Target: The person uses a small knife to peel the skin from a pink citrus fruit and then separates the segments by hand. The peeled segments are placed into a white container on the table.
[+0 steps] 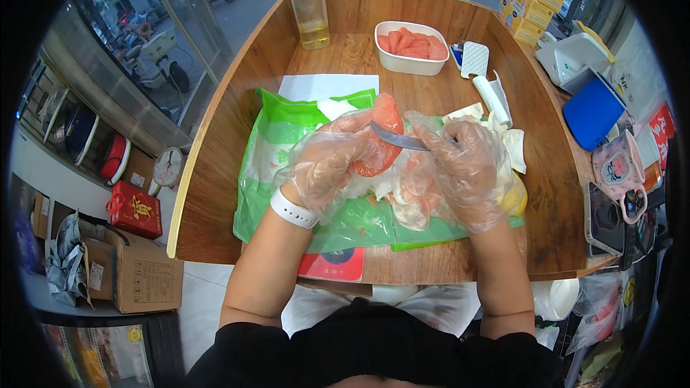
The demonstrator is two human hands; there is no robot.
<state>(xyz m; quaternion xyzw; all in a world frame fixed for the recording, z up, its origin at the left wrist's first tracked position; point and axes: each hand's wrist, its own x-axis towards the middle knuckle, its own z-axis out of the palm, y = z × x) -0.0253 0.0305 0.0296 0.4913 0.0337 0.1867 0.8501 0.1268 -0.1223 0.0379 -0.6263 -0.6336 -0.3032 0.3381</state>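
My left hand [339, 153], in a clear plastic glove and with a white wristband, holds a piece of peeled pink citrus flesh [389, 113], likely pomelo or grapefruit. My right hand [463, 159], gloved the same way, grips a small curved knife [399, 139]; its blade lies against the fruit. Below both hands, white membrane and peel scraps [415, 199] lie on a green and white plastic bag [345, 234]. Part of a yellow rind [516, 196] shows beside my right wrist. Farther back, a white container [412, 66] holds several pink fruit segments [414, 46].
A wooden raised edge [215, 134] surrounds the work surface. A clear bottle [311, 13] with yellowish liquid stands at the back left. A white roll [493, 99] lies behind my right hand. Outside the right edge are a pink mug [617, 164] and a phone [602, 215].
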